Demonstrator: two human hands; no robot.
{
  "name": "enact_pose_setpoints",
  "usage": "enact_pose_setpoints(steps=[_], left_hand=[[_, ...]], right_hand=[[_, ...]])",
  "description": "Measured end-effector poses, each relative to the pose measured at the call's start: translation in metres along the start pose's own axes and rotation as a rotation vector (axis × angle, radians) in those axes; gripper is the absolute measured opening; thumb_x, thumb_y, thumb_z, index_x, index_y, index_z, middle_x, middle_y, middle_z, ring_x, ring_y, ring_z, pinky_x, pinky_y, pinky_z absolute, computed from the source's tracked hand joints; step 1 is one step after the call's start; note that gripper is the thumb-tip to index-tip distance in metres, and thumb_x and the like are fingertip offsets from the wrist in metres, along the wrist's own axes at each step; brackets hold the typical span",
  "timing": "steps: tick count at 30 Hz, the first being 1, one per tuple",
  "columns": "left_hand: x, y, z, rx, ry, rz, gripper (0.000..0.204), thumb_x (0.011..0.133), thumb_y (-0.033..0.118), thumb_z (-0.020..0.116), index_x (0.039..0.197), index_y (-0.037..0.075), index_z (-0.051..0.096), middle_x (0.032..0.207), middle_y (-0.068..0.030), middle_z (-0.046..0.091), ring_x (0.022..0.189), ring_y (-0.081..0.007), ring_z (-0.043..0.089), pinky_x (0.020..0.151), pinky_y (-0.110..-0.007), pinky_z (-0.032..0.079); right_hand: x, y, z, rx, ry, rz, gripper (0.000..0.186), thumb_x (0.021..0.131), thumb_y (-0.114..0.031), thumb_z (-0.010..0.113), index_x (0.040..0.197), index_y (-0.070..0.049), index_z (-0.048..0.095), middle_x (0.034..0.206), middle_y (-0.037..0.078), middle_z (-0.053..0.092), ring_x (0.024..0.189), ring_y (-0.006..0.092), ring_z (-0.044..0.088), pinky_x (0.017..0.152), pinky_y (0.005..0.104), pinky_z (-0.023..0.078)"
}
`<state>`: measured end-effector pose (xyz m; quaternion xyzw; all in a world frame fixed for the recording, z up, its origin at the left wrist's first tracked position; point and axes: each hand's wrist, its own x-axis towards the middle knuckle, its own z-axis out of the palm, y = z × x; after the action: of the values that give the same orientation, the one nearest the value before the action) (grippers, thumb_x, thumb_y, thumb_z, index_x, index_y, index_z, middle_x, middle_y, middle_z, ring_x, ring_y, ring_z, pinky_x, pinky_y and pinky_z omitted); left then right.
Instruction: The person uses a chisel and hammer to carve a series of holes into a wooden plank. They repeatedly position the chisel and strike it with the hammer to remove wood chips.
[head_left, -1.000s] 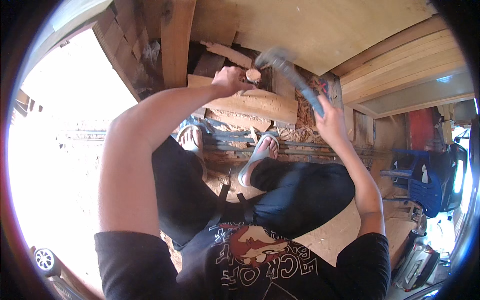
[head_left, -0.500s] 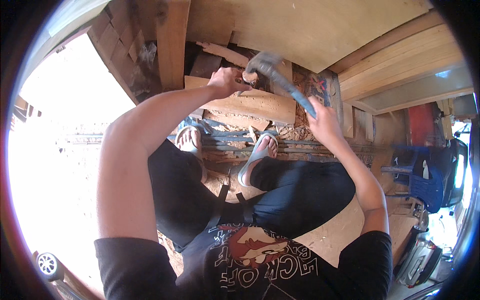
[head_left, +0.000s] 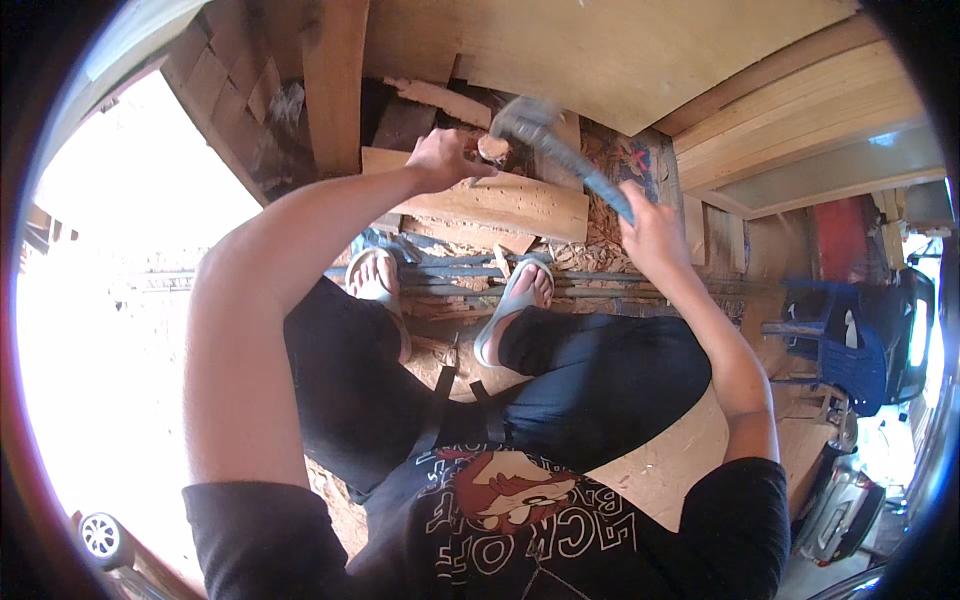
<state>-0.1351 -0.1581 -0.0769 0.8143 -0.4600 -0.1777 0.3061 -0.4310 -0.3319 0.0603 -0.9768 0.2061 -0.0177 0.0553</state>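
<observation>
My right hand (head_left: 655, 235) is closed round the blue-grey handle of a claw hammer (head_left: 575, 160). The hammer's head is slightly blurred and hangs just above the round, light wooden end of a chisel (head_left: 492, 149). Around that chisel my left hand (head_left: 443, 160) is closed, its fingers partly hiding the tool. Only a bit of dark metal shows below the fingers. Under the left hand lies a pale wooden plank (head_left: 520, 205), with several small holes or nicks along its face.
Wood chips (head_left: 610, 215) and offcuts litter the ground around the plank. My sandalled feet (head_left: 520, 300) rest on the near side. An upright timber (head_left: 335, 85) stands at the left, a large board (head_left: 640, 60) beyond. Far right is a blue plastic chair (head_left: 835, 340).
The view has shifted slightly. The hammer stays raised close above the chisel's end, and both hands keep their holds.
</observation>
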Motion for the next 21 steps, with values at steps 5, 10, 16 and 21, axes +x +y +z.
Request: enact_pose_setpoints(steps=[5,10,16,21], left_hand=[[0.002,-0.002,0.000,0.016,-0.090,-0.007,0.065,0.079,0.064,0.082,0.114,0.009,0.078,0.108,-0.0176,0.078,0.104,-0.0340,0.075,0.095,-0.045,0.057],[0.001,-0.003,0.001,0.046,-0.101,-0.010,0.065,0.081,0.066,0.080,0.116,0.012,0.080,0.110,-0.0164,0.079,0.108,-0.0346,0.074,0.099,-0.046,0.056],[0.000,-0.006,0.005,0.047,-0.029,0.019,0.062,0.077,0.061,0.087,0.095,0.002,0.077,0.095,-0.0170,0.078,0.090,-0.0321,0.076,0.084,-0.043,0.058],[0.001,-0.006,0.002,0.015,-0.072,0.045,0.063,0.080,0.057,0.086,0.107,0.000,0.077,0.101,-0.0193,0.078,0.097,-0.0324,0.076,0.088,-0.043,0.058]], right_hand=[[0.007,-0.004,0.003,0.410,0.440,0.005,0.033,0.100,-0.016,0.070,0.125,0.003,0.059,0.072,0.028,0.066,0.071,0.0482,0.071,0.060,0.0515,0.053],[-0.001,-0.004,0.021,0.231,0.102,0.000,0.040,0.095,-0.007,0.069,0.133,-0.001,0.059,0.079,0.030,0.068,0.077,0.0478,0.072,0.064,0.0531,0.054],[0.000,-0.014,0.004,0.183,0.150,0.008,0.030,0.091,-0.005,0.070,0.120,-0.002,0.060,0.083,0.027,0.070,0.081,0.0488,0.071,0.065,0.0563,0.052],[0.005,-0.012,0.003,0.508,0.445,0.053,0.029,0.093,-0.007,0.070,0.119,0.002,0.059,0.080,0.027,0.069,0.079,0.0472,0.072,0.064,0.0556,0.053]])
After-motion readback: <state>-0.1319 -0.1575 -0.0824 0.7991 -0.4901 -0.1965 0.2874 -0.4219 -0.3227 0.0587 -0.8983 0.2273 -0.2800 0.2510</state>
